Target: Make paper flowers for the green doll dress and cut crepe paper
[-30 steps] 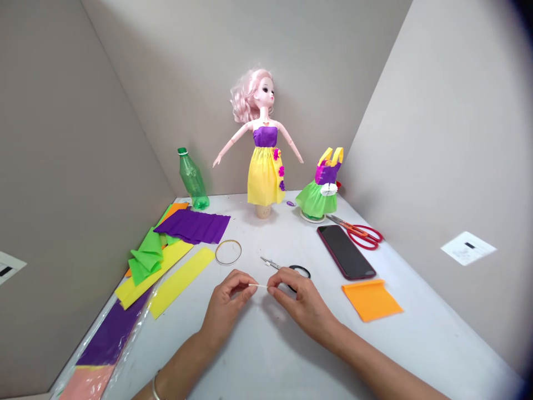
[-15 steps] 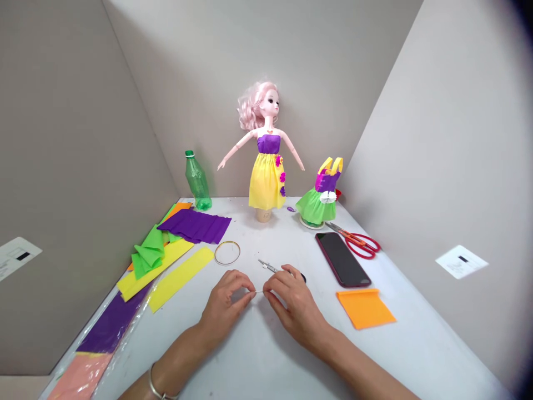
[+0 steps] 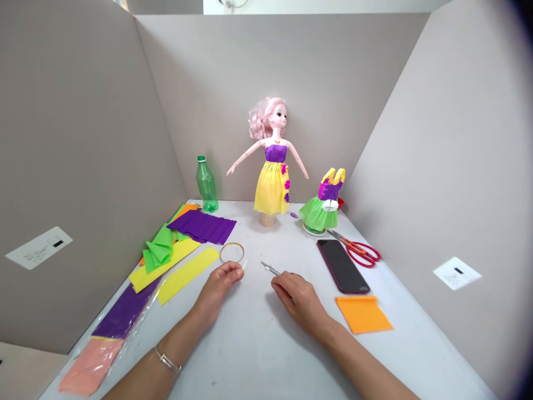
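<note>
- Fingers of the left hand (image 3: 219,286) are pressed together, thumb and index clamped on a small white piece (image 3: 245,266) that juts from their tips toward 1 o'clock.
- Fingers of the right hand (image 3: 297,297) curl close together over the handle end of the small scissors (image 3: 271,269), whose blades point to 10 o'clock. The hand hides most of the handles, so I cannot tell whether it grips them.
- Step in hand, as I judge it: the left hand holds the white piece while the right is at the small scissors. Lifting these would call for fingers well seated in the loops, with the blades clear of the left fingertips.
- Taking the gap between the hands as centre, a thin ring (image 3: 232,243) lies between 10 and 11 o'clock, just beyond the left hand, on the pale table (image 3: 250,344).
- A purple sheet (image 3: 204,226) lies at 10 o'clock and a yellow strip (image 3: 189,272) between 9 and 10.
- A green bottle (image 3: 207,183) stands at 11, a doll (image 3: 271,189) in purple and yellow at 12.
- A small green-skirted dress (image 3: 318,214) stands between 1 and 2.
- Red-handled scissors (image 3: 350,243) and a phone (image 3: 343,266) lie near 3, an orange sheet (image 3: 364,315) between 3 and 4.
</note>
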Motion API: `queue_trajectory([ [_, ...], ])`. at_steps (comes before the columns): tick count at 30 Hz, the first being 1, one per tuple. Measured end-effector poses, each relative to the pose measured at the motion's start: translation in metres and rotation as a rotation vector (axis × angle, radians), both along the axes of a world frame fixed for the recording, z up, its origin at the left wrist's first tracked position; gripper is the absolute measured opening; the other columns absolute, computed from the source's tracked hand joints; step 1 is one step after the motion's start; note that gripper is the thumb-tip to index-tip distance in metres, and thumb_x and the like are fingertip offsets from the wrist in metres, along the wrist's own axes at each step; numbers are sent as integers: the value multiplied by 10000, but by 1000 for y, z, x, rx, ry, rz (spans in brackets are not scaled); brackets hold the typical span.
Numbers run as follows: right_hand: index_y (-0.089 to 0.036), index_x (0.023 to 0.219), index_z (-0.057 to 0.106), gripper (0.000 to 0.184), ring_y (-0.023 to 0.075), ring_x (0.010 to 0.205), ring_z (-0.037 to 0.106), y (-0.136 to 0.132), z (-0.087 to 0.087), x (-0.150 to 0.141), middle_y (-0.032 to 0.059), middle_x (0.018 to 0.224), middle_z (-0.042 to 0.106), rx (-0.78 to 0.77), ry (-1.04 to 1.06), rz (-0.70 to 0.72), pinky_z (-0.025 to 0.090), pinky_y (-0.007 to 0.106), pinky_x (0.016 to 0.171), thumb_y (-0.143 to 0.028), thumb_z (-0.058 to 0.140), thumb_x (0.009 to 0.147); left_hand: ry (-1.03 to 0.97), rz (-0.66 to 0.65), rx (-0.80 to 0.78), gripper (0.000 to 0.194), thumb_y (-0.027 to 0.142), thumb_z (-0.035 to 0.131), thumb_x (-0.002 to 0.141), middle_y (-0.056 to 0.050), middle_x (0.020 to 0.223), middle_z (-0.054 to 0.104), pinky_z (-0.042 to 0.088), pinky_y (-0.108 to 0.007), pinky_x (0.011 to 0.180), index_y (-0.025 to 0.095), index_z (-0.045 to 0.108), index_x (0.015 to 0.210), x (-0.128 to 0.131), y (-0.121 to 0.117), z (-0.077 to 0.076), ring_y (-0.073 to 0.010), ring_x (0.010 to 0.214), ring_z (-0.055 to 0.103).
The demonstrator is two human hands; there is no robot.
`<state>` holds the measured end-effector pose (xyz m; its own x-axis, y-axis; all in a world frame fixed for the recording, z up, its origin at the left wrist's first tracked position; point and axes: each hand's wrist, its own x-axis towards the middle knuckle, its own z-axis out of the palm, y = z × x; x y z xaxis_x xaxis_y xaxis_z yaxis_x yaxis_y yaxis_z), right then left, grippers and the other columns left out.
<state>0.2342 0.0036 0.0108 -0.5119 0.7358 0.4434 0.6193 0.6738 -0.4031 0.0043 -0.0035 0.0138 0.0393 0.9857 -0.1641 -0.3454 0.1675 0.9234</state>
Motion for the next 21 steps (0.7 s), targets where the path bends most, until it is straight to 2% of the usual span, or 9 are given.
queue_trajectory([
  [3,-188,899,604,234,164,708,543,2,-4,1,38,773,611,16,-24,18,397,273,664,-203,392,999,-102,9,-14,183,279,769,755,1,795,612,459,-243,845,154,649,814,-2,5,-1,-118,800,599],
  [7,-184,906,608,253,161,671,536,2,-6,2,34,739,607,37,-35,23,382,270,634,-212,377,1004,-237,37,-41,189,221,789,738,-30,816,643,511,-276,844,133,659,843,-6,8,0,-129,790,637],
  [16,-208,922,623,226,167,659,573,6,-12,5,33,743,634,-2,-28,23,418,280,623,-229,411,997,-469,300,40,81,114,700,776,5,816,676,550,-266,863,165,651,814,-45,19,23,-96,781,650],
  [21,-203,889,635,199,184,723,594,6,-15,-4,48,792,623,-58,-58,36,458,296,656,-218,461,983,-500,320,-4,69,98,694,781,-18,811,682,565,-272,837,142,663,824,-43,21,18,-110,767,655],
])
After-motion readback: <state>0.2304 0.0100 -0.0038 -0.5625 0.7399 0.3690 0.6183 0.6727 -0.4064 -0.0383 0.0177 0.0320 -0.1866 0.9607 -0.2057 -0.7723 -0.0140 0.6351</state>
